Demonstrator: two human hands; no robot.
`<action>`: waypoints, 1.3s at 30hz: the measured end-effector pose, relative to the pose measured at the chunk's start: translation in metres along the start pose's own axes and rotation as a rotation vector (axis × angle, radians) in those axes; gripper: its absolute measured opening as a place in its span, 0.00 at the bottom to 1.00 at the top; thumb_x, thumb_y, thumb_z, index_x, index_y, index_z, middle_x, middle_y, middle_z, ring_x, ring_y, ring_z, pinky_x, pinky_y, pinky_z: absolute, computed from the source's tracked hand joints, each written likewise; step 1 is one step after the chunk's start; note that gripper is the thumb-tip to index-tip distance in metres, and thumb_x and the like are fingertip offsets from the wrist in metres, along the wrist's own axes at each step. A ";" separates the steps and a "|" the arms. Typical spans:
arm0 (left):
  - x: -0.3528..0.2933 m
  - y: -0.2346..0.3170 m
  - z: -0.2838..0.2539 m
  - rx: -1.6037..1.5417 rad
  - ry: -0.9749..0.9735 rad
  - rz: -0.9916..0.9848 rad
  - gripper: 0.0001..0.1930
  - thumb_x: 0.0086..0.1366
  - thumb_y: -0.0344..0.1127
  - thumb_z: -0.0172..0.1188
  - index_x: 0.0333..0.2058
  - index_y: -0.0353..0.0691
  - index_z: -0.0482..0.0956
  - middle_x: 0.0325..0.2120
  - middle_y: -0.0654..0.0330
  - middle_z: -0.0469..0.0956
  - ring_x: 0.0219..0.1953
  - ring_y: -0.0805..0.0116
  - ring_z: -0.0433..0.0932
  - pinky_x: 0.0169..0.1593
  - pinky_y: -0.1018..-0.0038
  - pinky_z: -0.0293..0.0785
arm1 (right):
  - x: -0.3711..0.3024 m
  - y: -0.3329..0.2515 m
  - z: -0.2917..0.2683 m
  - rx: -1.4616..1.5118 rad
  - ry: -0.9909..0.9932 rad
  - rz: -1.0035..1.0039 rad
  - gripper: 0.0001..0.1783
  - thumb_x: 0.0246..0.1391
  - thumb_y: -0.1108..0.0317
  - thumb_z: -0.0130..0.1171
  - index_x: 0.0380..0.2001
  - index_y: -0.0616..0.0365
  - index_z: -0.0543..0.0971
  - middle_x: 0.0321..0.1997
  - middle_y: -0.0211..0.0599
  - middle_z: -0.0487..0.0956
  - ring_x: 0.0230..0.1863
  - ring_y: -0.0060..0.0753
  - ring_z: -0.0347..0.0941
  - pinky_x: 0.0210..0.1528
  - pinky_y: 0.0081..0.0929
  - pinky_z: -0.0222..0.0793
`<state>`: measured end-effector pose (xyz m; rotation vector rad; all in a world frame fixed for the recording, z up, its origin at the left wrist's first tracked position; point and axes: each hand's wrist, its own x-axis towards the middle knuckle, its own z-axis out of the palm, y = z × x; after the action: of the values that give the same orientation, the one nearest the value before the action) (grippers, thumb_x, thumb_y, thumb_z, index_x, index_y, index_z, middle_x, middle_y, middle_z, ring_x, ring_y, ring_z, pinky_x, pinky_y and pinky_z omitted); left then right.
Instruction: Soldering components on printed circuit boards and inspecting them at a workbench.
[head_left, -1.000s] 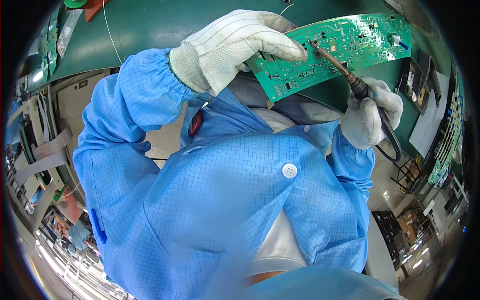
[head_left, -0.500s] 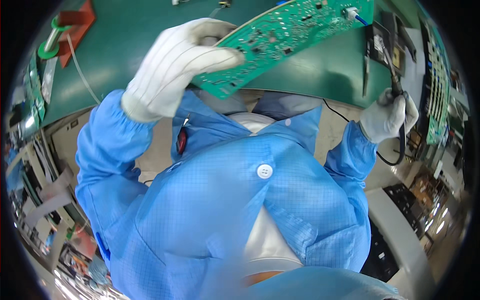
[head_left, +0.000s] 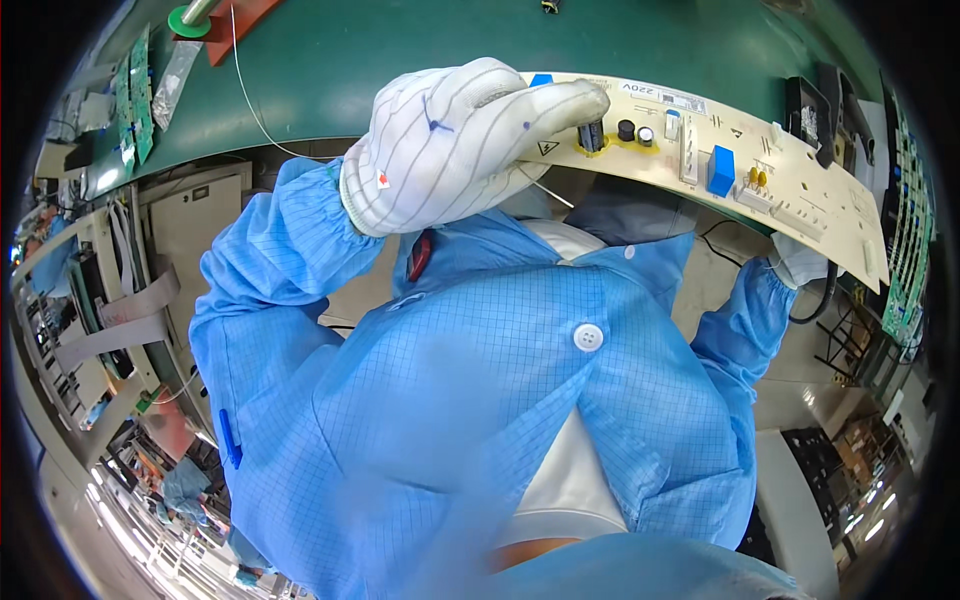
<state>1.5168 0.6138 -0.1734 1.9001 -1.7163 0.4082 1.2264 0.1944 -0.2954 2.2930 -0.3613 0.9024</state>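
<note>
My gloved left hand (head_left: 450, 145) grips the left end of a long circuit board (head_left: 660, 100), thumb and fingers closed around its edge. The board's pale component side shows, with a blue block-shaped part (head_left: 721, 170), black capacitors and white connectors. It is held tilted over the bench's near edge, its right end lower. My gloved right hand (head_left: 797, 262) is mostly hidden under the board's right end. A thick black cable (head_left: 826, 294) hangs beside it, from the soldering iron that the earlier frame shows in this hand; the iron itself is covered by the board.
A green bench top (head_left: 400, 60) stretches ahead. A solder reel (head_left: 190, 22) on a red stand is at the far left, its thin solder wire (head_left: 245, 95) trailing toward my left sleeve. Green circuit boards (head_left: 908, 245) stand along the right, and a black holder (head_left: 803, 108) sits behind the board.
The board has been turned over from its green solder side to its pale component side and moved right and nearer. It now covers most of my right hand and the iron.
</note>
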 end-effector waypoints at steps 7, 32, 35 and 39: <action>-0.006 -0.006 0.002 0.184 0.154 0.176 0.26 0.51 0.35 0.68 0.51 0.47 0.79 0.41 0.72 0.79 0.38 0.76 0.78 0.39 0.79 0.80 | -0.014 0.010 0.018 0.021 -0.059 0.072 0.42 0.51 0.27 0.50 0.64 0.37 0.69 0.67 0.32 0.68 0.66 0.46 0.64 0.64 0.57 0.58; 0.052 -0.044 0.024 -0.427 -0.401 -0.034 0.20 0.55 0.43 0.66 0.45 0.38 0.80 0.35 0.50 0.81 0.36 0.55 0.80 0.38 0.67 0.77 | 0.094 -0.065 -0.054 0.880 0.337 1.142 0.12 0.55 0.68 0.61 0.36 0.69 0.76 0.24 0.43 0.79 0.21 0.27 0.74 0.22 0.20 0.68; 0.058 -0.048 0.028 -0.721 -0.655 -0.477 0.30 0.54 0.55 0.67 0.44 0.33 0.80 0.36 0.46 0.81 0.40 0.51 0.80 0.41 0.65 0.76 | 0.094 -0.065 -0.055 0.919 0.310 1.154 0.12 0.55 0.68 0.61 0.36 0.68 0.75 0.24 0.43 0.79 0.22 0.27 0.74 0.22 0.20 0.68; 0.060 -0.051 0.034 -0.555 -0.668 -0.540 0.29 0.55 0.53 0.66 0.45 0.33 0.80 0.36 0.47 0.82 0.39 0.51 0.81 0.44 0.66 0.76 | 0.095 -0.072 -0.059 0.959 0.293 1.066 0.10 0.55 0.71 0.60 0.36 0.66 0.74 0.26 0.43 0.78 0.22 0.28 0.74 0.23 0.20 0.69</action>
<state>1.5703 0.5473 -0.1772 2.0495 -1.3552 -0.9018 1.2980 0.2855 -0.2303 2.6414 -1.3039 2.2971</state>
